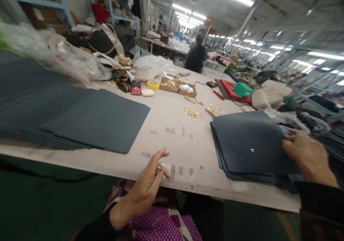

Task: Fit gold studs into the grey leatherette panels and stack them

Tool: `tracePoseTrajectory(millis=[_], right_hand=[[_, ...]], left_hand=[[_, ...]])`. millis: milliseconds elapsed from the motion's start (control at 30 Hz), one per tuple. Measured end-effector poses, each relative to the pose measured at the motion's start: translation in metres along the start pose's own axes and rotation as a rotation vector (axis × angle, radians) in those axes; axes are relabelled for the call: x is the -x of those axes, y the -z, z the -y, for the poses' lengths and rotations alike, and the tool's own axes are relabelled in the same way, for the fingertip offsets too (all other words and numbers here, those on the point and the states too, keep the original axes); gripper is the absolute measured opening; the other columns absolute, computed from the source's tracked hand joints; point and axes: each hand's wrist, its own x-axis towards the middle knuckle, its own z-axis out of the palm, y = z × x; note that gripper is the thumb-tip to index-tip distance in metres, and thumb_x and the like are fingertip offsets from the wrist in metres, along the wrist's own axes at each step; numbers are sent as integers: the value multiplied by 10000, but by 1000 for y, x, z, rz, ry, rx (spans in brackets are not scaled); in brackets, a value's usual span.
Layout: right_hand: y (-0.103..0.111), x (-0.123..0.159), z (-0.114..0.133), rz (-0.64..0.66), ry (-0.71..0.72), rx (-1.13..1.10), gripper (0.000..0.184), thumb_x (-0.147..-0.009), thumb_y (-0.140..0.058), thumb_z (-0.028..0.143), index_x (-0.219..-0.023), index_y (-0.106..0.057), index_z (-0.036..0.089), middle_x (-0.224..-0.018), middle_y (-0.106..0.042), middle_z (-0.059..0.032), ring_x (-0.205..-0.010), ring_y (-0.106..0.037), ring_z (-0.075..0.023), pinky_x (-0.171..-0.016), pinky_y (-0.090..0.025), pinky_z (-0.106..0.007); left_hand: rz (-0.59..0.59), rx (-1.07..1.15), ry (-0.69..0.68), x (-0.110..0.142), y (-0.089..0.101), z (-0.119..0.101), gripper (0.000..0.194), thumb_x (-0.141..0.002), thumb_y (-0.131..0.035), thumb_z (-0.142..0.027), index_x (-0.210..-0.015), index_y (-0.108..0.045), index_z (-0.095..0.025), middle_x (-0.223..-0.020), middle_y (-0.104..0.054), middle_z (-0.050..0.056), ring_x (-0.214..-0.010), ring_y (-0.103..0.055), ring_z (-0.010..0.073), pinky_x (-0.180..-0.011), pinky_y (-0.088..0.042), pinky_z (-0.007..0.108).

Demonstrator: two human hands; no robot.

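My left hand [147, 182] is at the table's near edge, forefinger stretched out and the other fingers curled around small gold metal pieces [158, 168]. At the right, my right hand [309, 155] grips the right edge of a dark blue-grey leather-like panel [249, 133], top of a small, uneven stack. A small shiny metal fitting [252, 150] sits on that panel. Farther back, loose gold pieces [192, 112] lie in a patch on the table, with more small bundles [213, 110] close by. Fingertips of my right hand are partly hidden.
A big stack of dark panels [99, 119] covers the table's left side; more panels [333, 151] lie far right. Behind are a box of gold pieces [170, 85], yellow tape [153, 84], a red phone-like device [136, 87] and plastic bags [153, 67]. A person [196, 56] stands beyond.
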Motion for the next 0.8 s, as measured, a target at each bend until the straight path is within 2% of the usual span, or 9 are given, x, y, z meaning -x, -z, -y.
tracePoseTrajectory(millis=[33, 100, 200, 300, 367, 433, 533, 633, 800], right_hand=[[1, 2, -3, 3, -3, 121, 461, -680, -677, 167, -1137, -703, 104, -924, -670, -299, -775, -657, -367, -654, -422, -511], [-1, 26, 12, 81, 22, 168, 440, -726, -696, 197, -1159, -694, 117, -1034, -663, -310, -885, -662, -357, -713, -440, -489], [-17, 96, 73, 362, 132, -328, 279, -770, -687, 278, -1029, -733, 185, -944, -728, -177, -815, -683, -264, -770, -491, -404], [-32, 173, 149, 686, 339, -726, 259, -804, -661, 374, -984, -734, 203, -905, -744, -85, -782, -681, -231, -741, -525, -356], [-35, 213, 191, 784, 478, -840, 218, -833, -633, 296, -1014, -721, 212, -856, -741, -43, -743, -670, -191, -730, -524, -310], [-34, 240, 220, 830, 619, -899, 215, -843, -598, 198, -1027, -707, 221, -866, -734, -22, -747, -656, -165, -740, -513, -281], [-35, 259, 243, 835, 726, -915, 202, -838, -581, 147, -989, -694, 218, -902, -725, -25, -787, -646, -165, -765, -502, -278], [-42, 264, 253, 826, 733, -896, 161, -829, -587, 149, -942, -685, 207, -873, -723, -33, -771, -646, -171, -755, -502, -280], [-50, 269, 264, 831, 720, -891, 225, -798, -565, 95, -948, -691, 205, -857, -728, -20, -743, -654, -155, -732, -500, -250]], left_hand=[[4, 43, -7, 0, -1, 1, 566, -973, -308, -155, -1494, -142, -301, -1427, -451, 112, -894, -655, 98, -944, -537, 362], [7, 113, -15, 0, -4, 4, 652, -963, -318, -121, -1514, -44, -338, -1493, -371, 129, -1013, -650, 127, -895, -563, 341], [-11, 171, -39, -2, -9, 8, 696, -963, -329, -108, -1519, 16, -345, -1527, -329, 148, -1192, -591, 190, -882, -576, 338], [-23, 148, -83, -4, -9, 10, 712, -962, -308, -90, -1517, 68, -329, -1540, -326, 154, -1301, -507, 210, -982, -530, 390], [-28, 87, -80, -4, -7, 11, 733, -953, -310, -79, -1517, 98, -310, -1526, -363, 151, -1310, -497, 201, -1044, -480, 423], [-45, 7, -56, -3, -4, 13, 750, -943, -323, -79, -1518, 109, -290, -1501, -413, 147, -1294, -514, 194, -1072, -451, 442], [-74, -64, -50, -2, 2, 17, 767, -923, -319, -69, -1518, 128, -255, -1485, -437, 159, -1299, -508, 191, -1077, -446, 447], [-87, -74, -69, -2, 8, 21, 779, -908, -312, -62, -1514, 153, -218, -1493, -415, 190, -1327, -477, 197, -1078, -441, 448], [-107, -89, -42, -4, 15, 27, 776, -905, -324, -75, -1518, 141, -185, -1481, -428, 206, -1343, -456, 208, -1088, -425, 453]])
